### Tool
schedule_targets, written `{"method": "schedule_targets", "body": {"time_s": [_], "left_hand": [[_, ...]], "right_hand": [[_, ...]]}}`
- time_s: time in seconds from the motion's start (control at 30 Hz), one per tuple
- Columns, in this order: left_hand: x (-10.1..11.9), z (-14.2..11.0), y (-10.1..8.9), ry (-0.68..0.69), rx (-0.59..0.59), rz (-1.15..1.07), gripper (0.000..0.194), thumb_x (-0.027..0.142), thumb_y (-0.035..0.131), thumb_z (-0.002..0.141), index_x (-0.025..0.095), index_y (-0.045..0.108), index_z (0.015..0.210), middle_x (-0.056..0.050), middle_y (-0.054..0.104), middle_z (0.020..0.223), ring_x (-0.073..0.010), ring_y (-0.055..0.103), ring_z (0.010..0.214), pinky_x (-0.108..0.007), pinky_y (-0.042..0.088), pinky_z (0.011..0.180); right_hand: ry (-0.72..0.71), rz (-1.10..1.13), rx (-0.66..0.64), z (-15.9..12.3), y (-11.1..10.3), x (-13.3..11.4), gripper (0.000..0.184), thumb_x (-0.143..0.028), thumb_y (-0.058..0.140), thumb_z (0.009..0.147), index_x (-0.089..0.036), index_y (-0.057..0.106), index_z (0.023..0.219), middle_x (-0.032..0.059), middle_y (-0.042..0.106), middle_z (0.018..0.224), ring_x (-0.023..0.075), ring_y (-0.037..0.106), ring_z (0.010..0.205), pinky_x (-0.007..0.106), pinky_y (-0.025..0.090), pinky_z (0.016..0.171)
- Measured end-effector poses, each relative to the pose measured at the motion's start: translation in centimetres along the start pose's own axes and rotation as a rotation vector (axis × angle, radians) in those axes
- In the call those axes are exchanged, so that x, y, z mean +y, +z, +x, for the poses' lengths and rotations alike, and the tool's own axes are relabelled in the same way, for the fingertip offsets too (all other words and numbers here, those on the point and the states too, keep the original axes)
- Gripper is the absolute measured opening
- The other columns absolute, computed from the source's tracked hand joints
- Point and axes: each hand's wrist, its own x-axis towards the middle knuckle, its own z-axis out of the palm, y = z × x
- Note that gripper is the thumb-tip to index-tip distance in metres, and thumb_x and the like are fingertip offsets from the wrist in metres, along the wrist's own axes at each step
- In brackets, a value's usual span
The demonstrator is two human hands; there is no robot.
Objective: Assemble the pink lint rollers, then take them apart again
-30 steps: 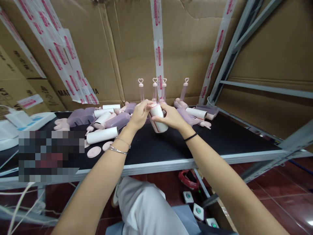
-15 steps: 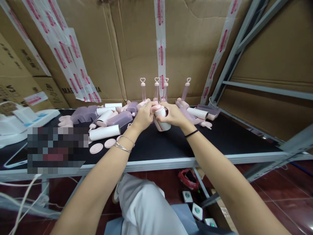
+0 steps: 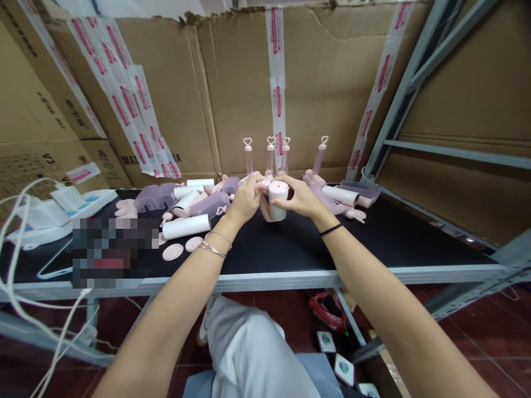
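A white tube (image 3: 277, 212) with a round pink cap (image 3: 278, 188) on top is held nearly upright above the black tabletop. My right hand (image 3: 302, 198) is curved around its right side, thumb in front and fingers at the cap's rim. On the left, my left hand (image 3: 246, 199) has its fingers closed on a small pink plastic part (image 3: 262, 188) against the cap's edge; whether that part is joined to the tube is hidden. Behind the hands stand several clear pink cylinders with heart-shaped tops (image 3: 248, 142).
White tubes (image 3: 187, 226), translucent purple covers (image 3: 209, 204) and pink discs (image 3: 173, 252) lie at left. More tubes (image 3: 341, 195) and pink parts lie at right. A power strip (image 3: 62, 221) with cables sits far left. Cardboard (image 3: 232, 99) walls the back; a metal shelf post (image 3: 398, 105) rises right.
The tube has turned more upright, so its pink cap now faces up toward me. Both hands keep their hold. My view has tilted up and shifted slightly left.
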Motion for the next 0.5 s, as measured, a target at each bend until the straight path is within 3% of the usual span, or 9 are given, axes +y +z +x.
{"method": "schedule_targets", "body": {"time_s": [0.1,0.17,0.23,0.3,0.37,0.43,0.5], "left_hand": [[-1.2,0.0,0.3,-0.232,-0.033,-0.053,0.072,0.068,0.014,0.093,0.016,0.060,0.109,-0.014,0.070,0.102,-0.0223,0.068,0.094,-0.038,0.051,0.089],[-2.1,-0.1,0.7,-0.380,0.003,-0.004,0.076,0.068,0.016,0.093,0.011,0.056,0.121,-0.021,0.065,0.118,-0.0279,0.063,0.112,-0.045,0.046,0.100],[-2.8,-0.1,1.0,-0.440,0.078,0.062,0.081,0.071,0.019,0.091,0.007,0.049,0.131,-0.027,0.051,0.139,-0.0329,0.046,0.135,-0.051,0.032,0.113],[-2.7,-0.2,1.1,-0.389,0.077,0.029,0.083,0.072,0.021,0.090,0.007,0.044,0.137,-0.027,0.040,0.148,-0.0323,0.034,0.143,-0.050,0.023,0.118],[-1.8,-0.3,1.1,-0.272,-0.055,-0.105,0.081,0.071,0.025,0.090,0.010,0.040,0.141,-0.024,0.041,0.149,-0.0301,0.037,0.142,-0.047,0.027,0.117],[-0.5,-0.4,1.3,-0.184,-0.215,-0.226,0.080,0.069,0.045,0.085,0.013,0.037,0.142,-0.022,0.044,0.148,-0.0301,0.044,0.137,-0.045,0.037,0.112],[0.8,-0.5,1.5,-0.173,-0.258,-0.257,0.080,0.057,0.067,0.076,0.016,0.038,0.139,-0.020,0.048,0.144,-0.0300,0.051,0.130,-0.043,0.044,0.105]], "right_hand": [[0.070,0.020,0.210,0.1,-0.2,0.3,0.041,-0.043,0.070,0.065,-0.019,0.059,0.096,0.0037,0.066,0.095,0.0211,0.061,0.090,0.033,0.048,0.078],[0.128,0.113,0.362,0.4,-0.3,0.6,0.044,-0.050,0.068,0.066,-0.021,0.056,0.097,0.0029,0.064,0.093,0.0186,0.060,0.084,0.030,0.049,0.070],[0.209,0.225,0.455,0.6,-0.2,1.0,0.048,-0.056,0.066,0.068,-0.022,0.053,0.100,0.0005,0.061,0.087,0.0131,0.055,0.067,0.026,0.045,0.056],[0.303,0.339,0.490,0.9,0.1,1.2,0.050,-0.060,0.066,0.069,-0.024,0.050,0.100,-0.0036,0.056,0.074,0.0081,0.044,0.050,0.023,0.035,0.043],[0.388,0.454,0.507,1.1,0.6,1.2,0.049,-0.063,0.066,0.070,-0.025,0.047,0.094,-0.0085,0.044,0.060,0.0060,0.031,0.041,0.022,0.027,0.038],[0.459,0.563,0.510,1.2,1.1,1.1,0.047,-0.065,0.064,0.073,-0.025,0.042,0.085,-0.0117,0.031,0.051,0.0056,0.024,0.037,0.022,0.025,0.037],[0.524,0.633,0.478,1.2,1.3,1.0,0.048,-0.066,0.063,0.075,-0.025,0.039,0.080,-0.0126,0.026,0.048,0.0054,0.021,0.036,0.021,0.023,0.036]]}}
